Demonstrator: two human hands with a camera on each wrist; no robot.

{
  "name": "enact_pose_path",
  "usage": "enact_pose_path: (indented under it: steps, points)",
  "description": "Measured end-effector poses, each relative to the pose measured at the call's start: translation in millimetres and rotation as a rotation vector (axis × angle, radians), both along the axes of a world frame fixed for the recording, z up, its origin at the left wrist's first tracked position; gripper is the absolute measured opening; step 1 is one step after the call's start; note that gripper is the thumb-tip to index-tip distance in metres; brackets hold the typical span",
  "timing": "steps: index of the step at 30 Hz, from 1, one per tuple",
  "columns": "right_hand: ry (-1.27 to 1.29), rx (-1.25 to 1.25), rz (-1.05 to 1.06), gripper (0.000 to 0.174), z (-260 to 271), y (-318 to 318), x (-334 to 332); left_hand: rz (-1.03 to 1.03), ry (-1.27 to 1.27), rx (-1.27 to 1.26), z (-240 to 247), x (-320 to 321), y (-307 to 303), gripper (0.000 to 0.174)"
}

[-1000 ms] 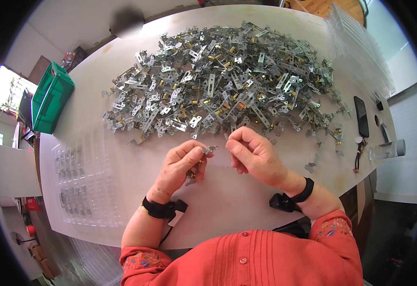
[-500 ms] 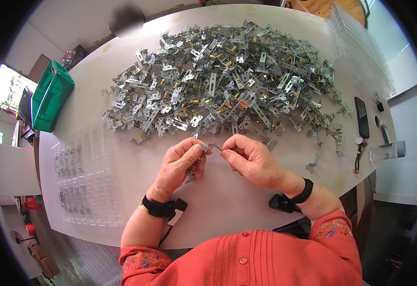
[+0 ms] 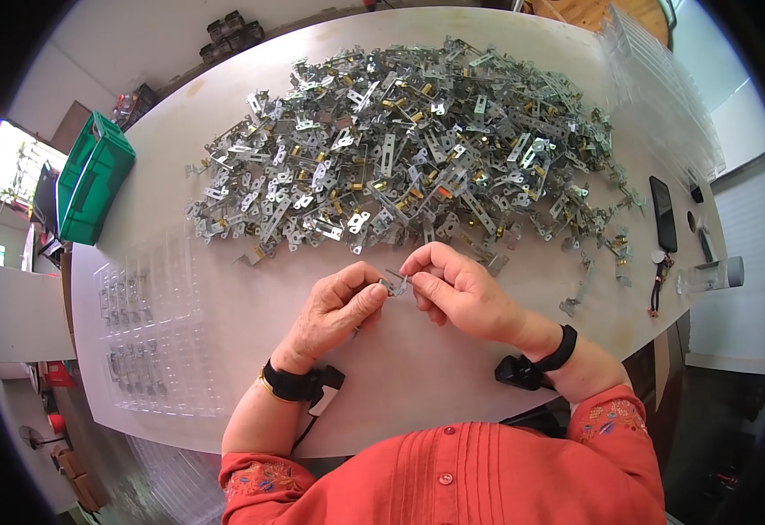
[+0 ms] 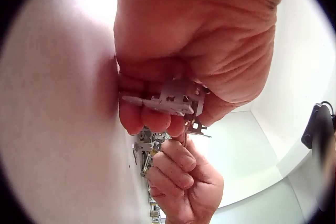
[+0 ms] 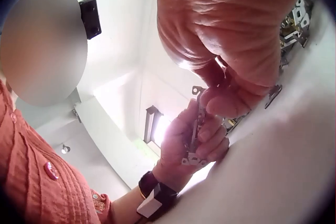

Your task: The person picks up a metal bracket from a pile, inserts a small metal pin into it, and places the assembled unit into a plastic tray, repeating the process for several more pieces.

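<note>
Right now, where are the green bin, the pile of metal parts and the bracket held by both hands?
green bin point(image 3: 111, 175): head view, its outer side wall.
pile of metal parts point(image 3: 417, 140): head view, pile's middle.
bracket point(image 3: 394, 283): head view, its exposed middle.

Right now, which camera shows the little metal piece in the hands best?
The left wrist view: the metal piece sits close up, its cut-outs clear, in the left hand. The head view shows only a tiny glint between that hand and the right hand. The right wrist view shows it edge-on and shadowed.
</note>
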State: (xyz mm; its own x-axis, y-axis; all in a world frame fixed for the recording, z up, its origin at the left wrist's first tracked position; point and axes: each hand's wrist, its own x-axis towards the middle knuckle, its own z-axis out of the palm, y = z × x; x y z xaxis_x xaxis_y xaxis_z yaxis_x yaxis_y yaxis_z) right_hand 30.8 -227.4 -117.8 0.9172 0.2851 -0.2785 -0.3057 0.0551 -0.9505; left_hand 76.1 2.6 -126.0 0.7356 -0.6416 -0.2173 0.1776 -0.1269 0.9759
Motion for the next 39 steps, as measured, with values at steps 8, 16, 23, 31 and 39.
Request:
enact_pose_path:
  steps: [8,16,23,31,39]
  points:
    - [0.055,0.086,0.093,0.016,-3.1,-1.0,1.1,-0.099,-0.037,-0.024,-2.9,-4.4,-1.7,0.024]
    - [-0.339,-0.008,-0.029,0.010,-26.8,4.3,0.0,-0.234,-0.184,0.056,6.7,-3.5,-4.3,0.024]
    - [-0.204,0.030,-0.057,0.008,-2.8,-1.3,1.0,-0.001,-0.408,0.053,-2.6,-6.1,-9.8,0.024]
    - [-0.166,-0.004,-0.018,0.008,-0.8,1.2,-2.5,0.007,-0.426,0.013,-0.3,-8.2,-9.1,0.026]
    - [-0.257,0.028,-0.132,0.008,0.7,-5.9,3.1,-0.044,0.117,-0.125,-1.9,0.7,-1.6,0.051]
